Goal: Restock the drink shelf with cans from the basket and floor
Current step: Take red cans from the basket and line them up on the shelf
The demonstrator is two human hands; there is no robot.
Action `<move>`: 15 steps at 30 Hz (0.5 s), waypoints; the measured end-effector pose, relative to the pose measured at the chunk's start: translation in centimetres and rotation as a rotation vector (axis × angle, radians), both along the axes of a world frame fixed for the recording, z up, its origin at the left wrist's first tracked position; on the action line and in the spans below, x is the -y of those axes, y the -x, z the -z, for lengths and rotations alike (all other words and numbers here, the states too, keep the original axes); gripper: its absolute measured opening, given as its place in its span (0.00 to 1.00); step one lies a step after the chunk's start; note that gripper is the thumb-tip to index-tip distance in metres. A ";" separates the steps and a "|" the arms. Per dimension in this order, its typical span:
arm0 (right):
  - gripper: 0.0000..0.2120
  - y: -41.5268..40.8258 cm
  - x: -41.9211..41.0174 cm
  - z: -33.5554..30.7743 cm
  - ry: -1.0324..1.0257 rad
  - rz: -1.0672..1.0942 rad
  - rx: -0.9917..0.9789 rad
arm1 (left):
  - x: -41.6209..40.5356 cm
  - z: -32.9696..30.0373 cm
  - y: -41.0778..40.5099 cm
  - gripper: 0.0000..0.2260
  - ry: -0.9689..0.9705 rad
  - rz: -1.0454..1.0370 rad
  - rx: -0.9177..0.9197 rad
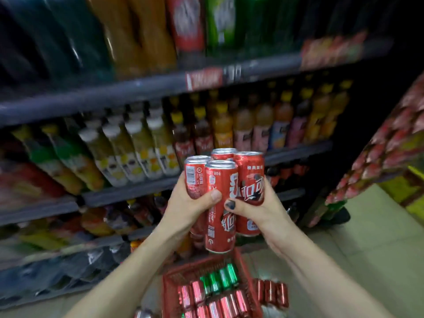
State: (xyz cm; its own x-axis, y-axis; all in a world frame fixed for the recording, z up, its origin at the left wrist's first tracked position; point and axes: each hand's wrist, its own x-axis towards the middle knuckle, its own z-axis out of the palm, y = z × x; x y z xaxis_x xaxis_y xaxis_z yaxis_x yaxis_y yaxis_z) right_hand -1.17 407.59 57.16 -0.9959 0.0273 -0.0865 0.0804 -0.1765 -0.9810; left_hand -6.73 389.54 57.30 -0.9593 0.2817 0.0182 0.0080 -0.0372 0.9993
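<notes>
- A cluster of four tall red cans (223,191) is held upright in mid-air in front of the drink shelf (128,189), pressed tightly together side by side.
- The left hand (190,203) wraps the left side of the cluster; its grip is closed round the cans, the thumb lying across the front can.
- The right hand (259,205) cups the right side, its grip also curled round the cans, the thumb with a dark-painted nail pressing on the front can just beside the left thumb.
- Below the hands a red basket (246,267) sits on the floor (367,237), holding more red cans and a few green cans (220,277) lying on their sides.
- Three more red cans (273,292) stand on the floor just beside the basket's right wall.
- The shelf behind carries rows of bottles (146,148), blurred; tall bottles fill the level above.
- To the right stands a display of red packs (390,143).
</notes>
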 end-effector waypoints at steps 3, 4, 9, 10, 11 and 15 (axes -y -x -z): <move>0.36 0.3 -0.6 -10.8 -0.027 0.002 -0.130 | -0.7 -11.1 0.5 0.52 -0.004 0.006 -0.120; 0.35 0.3 -0.9 -14.1 -0.033 0.004 -0.175 | -1.0 -14.5 0.6 0.52 -0.003 0.007 -0.161; 0.34 0.5 -2.1 -27.6 -0.044 0.022 -0.391 | -2.5 -28.3 0.8 0.50 -0.015 -0.012 -0.350; 0.34 0.7 -2.4 -29.7 -0.050 0.026 -0.434 | -2.8 -30.5 1.0 0.48 -0.024 -0.023 -0.386; 0.34 1.0 -2.7 -31.6 -0.057 0.027 -0.476 | -3.1 -32.5 1.1 0.46 -0.031 -0.031 -0.425; 0.37 2.5 -4.0 -38.1 -0.088 0.031 -0.588 | -4.5 -39.1 2.2 0.42 -0.060 -0.038 -0.528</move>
State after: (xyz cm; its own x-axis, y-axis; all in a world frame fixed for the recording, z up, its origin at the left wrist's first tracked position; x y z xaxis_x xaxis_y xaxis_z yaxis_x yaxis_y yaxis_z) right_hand -3.64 411.59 95.25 -0.8744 0.0393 0.4836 -0.4851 -0.0858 -0.8702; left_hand -8.93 394.02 96.41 -0.8247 0.2305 0.5164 0.5118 -0.0841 0.8550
